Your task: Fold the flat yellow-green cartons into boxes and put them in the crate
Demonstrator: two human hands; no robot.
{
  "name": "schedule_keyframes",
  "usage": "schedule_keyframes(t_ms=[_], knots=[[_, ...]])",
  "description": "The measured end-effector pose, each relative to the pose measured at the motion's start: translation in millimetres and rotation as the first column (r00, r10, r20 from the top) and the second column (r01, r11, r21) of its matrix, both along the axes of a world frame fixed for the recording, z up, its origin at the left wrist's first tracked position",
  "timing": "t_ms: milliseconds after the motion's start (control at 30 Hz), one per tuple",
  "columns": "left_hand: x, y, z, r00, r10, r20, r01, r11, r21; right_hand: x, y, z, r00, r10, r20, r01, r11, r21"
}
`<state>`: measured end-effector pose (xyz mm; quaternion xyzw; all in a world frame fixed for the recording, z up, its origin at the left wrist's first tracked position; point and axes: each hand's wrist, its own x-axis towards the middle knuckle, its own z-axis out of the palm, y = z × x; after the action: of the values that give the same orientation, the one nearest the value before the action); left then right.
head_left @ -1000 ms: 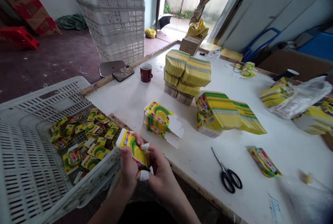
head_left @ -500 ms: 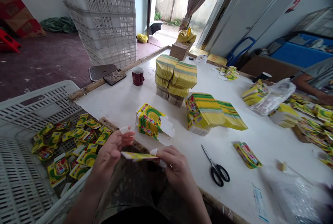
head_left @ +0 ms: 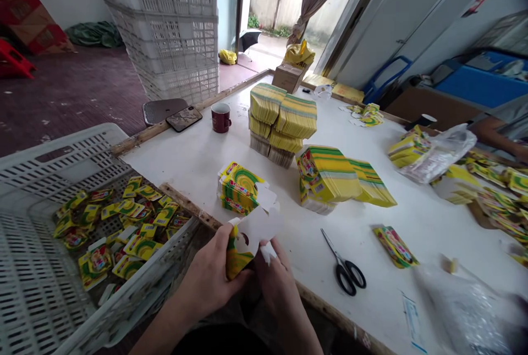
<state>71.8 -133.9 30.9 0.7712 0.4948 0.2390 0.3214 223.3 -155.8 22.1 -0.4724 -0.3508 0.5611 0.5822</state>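
Note:
Both hands hold one small yellow-green carton (head_left: 243, 242) just in front of the table's near edge. My left hand (head_left: 214, 275) wraps its lower body. My right hand (head_left: 276, 278), with white tape on fingertips, grips it from the right. The carton's white flaps stand open at the top. Just beyond it on the table lies a small pile of flat cartons (head_left: 239, 187). At my left a white plastic crate (head_left: 49, 179) holds several folded cartons (head_left: 119, 223).
Tall stacks of flat cartons (head_left: 282, 124) and a fanned stack (head_left: 342, 176) stand mid-table. Black scissors (head_left: 344, 267), a filled sachet (head_left: 396, 245), a red mug (head_left: 220, 117), phones (head_left: 183, 117) and plastic bags (head_left: 441, 151) lie around. Another person's arm (head_left: 499, 135) is at far right. Stacked crates (head_left: 165, 25) stand behind.
The carton was held flat and edge-on between my hands; now it stands upright, opened out, with white flaps showing. My left hand has closed round its body.

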Motion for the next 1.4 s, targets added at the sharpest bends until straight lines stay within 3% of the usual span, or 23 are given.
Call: schedule_keyframes(t_ms=[67, 200, 300, 400, 467, 600, 700, 800, 867, 967, 1133, 1300, 1400], knots=[[0.5, -1.1, -2.8, 0.999, -0.026, -0.019, 0.027, 0.998, 0.051, -3.0, 2.4, 2.5, 0.993, 0.042, -0.114, -0.049, 0.997, -0.060], [3.4, 0.3, -0.6, 0.999, -0.044, -0.008, 0.044, 0.998, 0.049, -6.7, 7.5, 7.5, 0.990, -0.031, -0.135, 0.021, 0.997, -0.076], [6.9, 1.4, 1.0, 0.998, -0.059, 0.027, 0.059, 0.998, 0.003, -8.7, 7.6, 4.5, 0.990, -0.132, 0.048, 0.133, 0.991, -0.026], [10.2, 0.7, -1.4, 0.996, -0.067, 0.063, 0.069, 0.997, -0.031, -9.3, 6.0, 0.8, 0.939, -0.211, 0.271, 0.201, 0.977, 0.064], [11.6, -0.9, -4.5, 0.996, -0.055, 0.074, 0.057, 0.998, -0.036, -8.1, 6.5, 0.2, 0.936, -0.166, 0.312, 0.154, 0.986, 0.062], [11.5, -4.4, -7.8, 0.993, -0.098, 0.070, 0.098, 0.995, 0.001, -3.6, 11.1, -0.7, 0.971, 0.100, 0.215, -0.091, 0.995, -0.052], [9.3, -4.0, -7.5, 0.989, -0.129, 0.069, 0.126, 0.991, 0.041, -0.5, 10.3, -1.9, 0.952, 0.156, 0.263, -0.165, 0.986, 0.012], [6.3, -1.8, -10.2, 0.991, -0.128, 0.048, 0.128, 0.992, 0.002, 1.8, 3.2, -0.5, 0.893, 0.219, 0.393, -0.274, 0.958, 0.089], [5.0, -0.6, -15.5, 0.988, -0.143, 0.052, 0.145, 0.989, -0.036, 2.1, -1.5, 1.3, 0.800, 0.270, 0.536, -0.388, 0.914, 0.119], [4.1, 0.1, -24.7, 0.989, -0.122, 0.083, 0.121, 0.993, 0.012, 2.0, -2.8, 0.4, 0.679, 0.219, 0.701, -0.470, 0.863, 0.186], [-4.3, 4.3, -20.4, 0.997, 0.077, -0.032, -0.072, 0.990, 0.121, 11.7, 3.8, -12.0, 0.713, -0.009, 0.701, -0.296, 0.903, 0.312], [-17.1, 13.7, 3.1, 0.996, 0.069, -0.056, -0.068, 0.998, 0.008, 17.6, 5.1, -16.4, 0.565, 0.104, 0.819, -0.468, 0.858, 0.214], [-21.8, 18.5, 13.0, 0.997, 0.009, -0.083, -0.010, 1.000, -0.020, 21.9, 9.9, -6.4, 0.556, 0.149, 0.818, -0.514, 0.835, 0.197]])
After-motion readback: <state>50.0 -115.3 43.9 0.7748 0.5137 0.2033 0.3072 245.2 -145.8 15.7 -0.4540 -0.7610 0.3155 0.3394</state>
